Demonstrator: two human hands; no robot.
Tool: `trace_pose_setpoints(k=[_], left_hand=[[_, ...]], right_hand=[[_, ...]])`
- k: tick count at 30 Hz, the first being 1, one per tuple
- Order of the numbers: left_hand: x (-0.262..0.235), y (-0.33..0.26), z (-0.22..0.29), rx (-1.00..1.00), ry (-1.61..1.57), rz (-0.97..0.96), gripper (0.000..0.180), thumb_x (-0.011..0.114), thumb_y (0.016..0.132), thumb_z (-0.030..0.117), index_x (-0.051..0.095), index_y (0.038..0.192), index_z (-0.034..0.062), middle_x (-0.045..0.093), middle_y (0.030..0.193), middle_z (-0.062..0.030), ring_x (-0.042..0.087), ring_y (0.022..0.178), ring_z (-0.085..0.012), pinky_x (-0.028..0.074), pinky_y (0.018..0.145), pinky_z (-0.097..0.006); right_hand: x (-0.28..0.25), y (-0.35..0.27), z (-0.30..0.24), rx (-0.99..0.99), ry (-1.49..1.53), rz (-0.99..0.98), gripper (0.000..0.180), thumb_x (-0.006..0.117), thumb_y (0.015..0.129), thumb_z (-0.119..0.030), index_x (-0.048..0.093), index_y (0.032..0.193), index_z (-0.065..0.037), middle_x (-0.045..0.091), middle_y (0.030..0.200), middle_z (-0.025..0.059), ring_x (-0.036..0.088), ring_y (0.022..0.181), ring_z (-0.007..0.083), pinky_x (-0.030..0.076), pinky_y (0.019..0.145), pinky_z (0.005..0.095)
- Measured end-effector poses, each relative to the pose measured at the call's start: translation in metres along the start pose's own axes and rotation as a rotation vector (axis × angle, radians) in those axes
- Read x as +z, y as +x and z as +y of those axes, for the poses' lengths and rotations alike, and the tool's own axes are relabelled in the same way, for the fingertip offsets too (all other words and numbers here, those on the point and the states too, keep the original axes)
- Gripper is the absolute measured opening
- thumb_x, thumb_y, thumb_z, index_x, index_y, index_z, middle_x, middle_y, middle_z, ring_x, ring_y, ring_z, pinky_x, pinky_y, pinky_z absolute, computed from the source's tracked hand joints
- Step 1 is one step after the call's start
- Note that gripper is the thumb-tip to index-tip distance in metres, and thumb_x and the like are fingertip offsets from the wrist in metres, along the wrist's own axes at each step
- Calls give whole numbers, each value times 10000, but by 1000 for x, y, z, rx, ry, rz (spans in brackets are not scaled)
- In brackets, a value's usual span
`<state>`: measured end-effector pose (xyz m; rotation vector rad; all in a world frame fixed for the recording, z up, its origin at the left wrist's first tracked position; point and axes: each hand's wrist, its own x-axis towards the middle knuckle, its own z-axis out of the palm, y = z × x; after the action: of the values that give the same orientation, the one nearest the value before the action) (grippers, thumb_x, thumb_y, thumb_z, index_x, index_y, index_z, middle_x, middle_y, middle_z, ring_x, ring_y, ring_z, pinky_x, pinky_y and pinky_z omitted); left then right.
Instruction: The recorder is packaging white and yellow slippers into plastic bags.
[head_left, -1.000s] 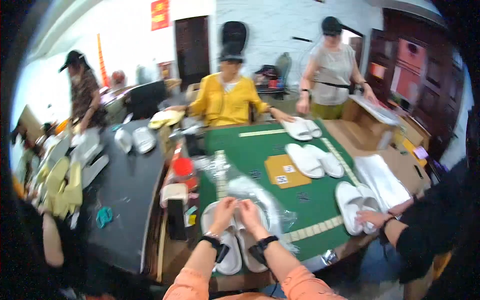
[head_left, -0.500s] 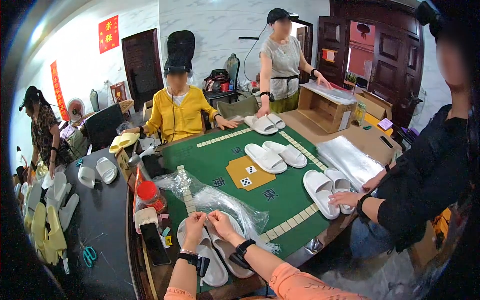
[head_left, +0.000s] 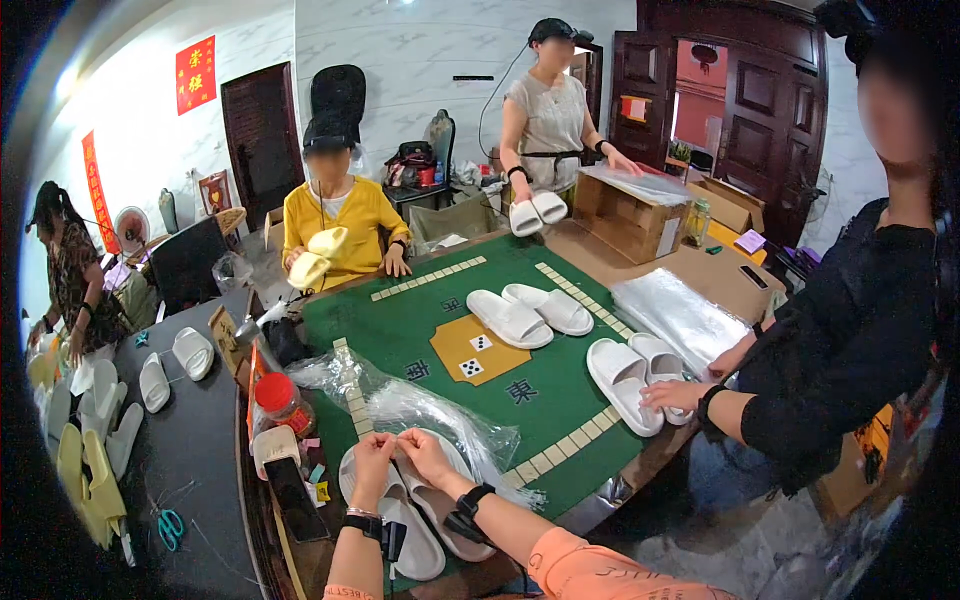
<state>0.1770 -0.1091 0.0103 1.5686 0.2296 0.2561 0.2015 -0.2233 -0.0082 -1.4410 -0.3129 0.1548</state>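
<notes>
The green game table (head_left: pixel 560 400) is the landmark. At its near edge lies a pair of white slippers (head_left: pixel 420 520), the crinkled clear plastic bag (head_left: pixel 420 405) just beyond them. Half a second ago the hands sat apart over the slippers — now the left hand (head_left: pixel 372 455) and right hand (head_left: pixel 425 455) meet above the pair, fingertips pinched together on something too small to tell. Judging by that, fine work at the slippers has begun — the bag lies unheld.

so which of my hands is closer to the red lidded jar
Left. The left hand is just right of and below the red lidded jar; the right hand sits further right, beyond the left hand.
</notes>
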Motion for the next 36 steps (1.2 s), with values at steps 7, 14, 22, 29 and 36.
trace_pose_setpoints(k=[7, 14, 22, 29, 36], left_hand=[[-2, -6, -10, 45, -12, 24, 93, 568, 807, 92, 558, 808, -1, 526, 663, -3, 454, 545, -56, 359, 484, -189], [-6, -1, -13, 121, -120, 124, 123, 402, 885, 108, 479, 906, 14, 506, 713, -35, 471, 604, -99, 392, 533, -223], [2, 11, -12, 367, 340, 312, 273, 474, 867, 140, 506, 1071, -37, 547, 1025, -133, 512, 946, -220, 411, 814, -299], [-45, -8, 34, 551, 382, 397, 255, 556, 730, 27, 588, 981, 58, 518, 1026, -133, 468, 1006, -281, 364, 893, -341], [-190, -36, 108, 593, 594, 786, 160, 557, 674, 37, 619, 820, 61, 566, 862, -120, 497, 894, -283, 379, 819, -367]], right_hand=[[6, -4, 3, -43, -141, 37, 157, 534, 841, -167, 525, 857, -10, 557, 746, 52, 490, 679, 116, 407, 621, 251], [2, -39, -59, -461, -821, -44, 192, 526, 760, -151, 532, 905, -26, 582, 851, 167, 551, 797, 326, 442, 697, 397], [-23, -99, -67, -242, -914, -208, 254, 591, 747, -172, 509, 944, -36, 560, 899, 183, 527, 860, 361, 428, 724, 438], [4, -85, -33, -310, -962, -600, 447, 601, 754, -228, 484, 1133, -22, 501, 1026, 265, 487, 944, 404, 411, 816, 430], [-5, -80, -46, -236, -1076, -586, 459, 513, 819, -267, 462, 1138, 59, 550, 876, 277, 525, 820, 395, 418, 717, 449]])
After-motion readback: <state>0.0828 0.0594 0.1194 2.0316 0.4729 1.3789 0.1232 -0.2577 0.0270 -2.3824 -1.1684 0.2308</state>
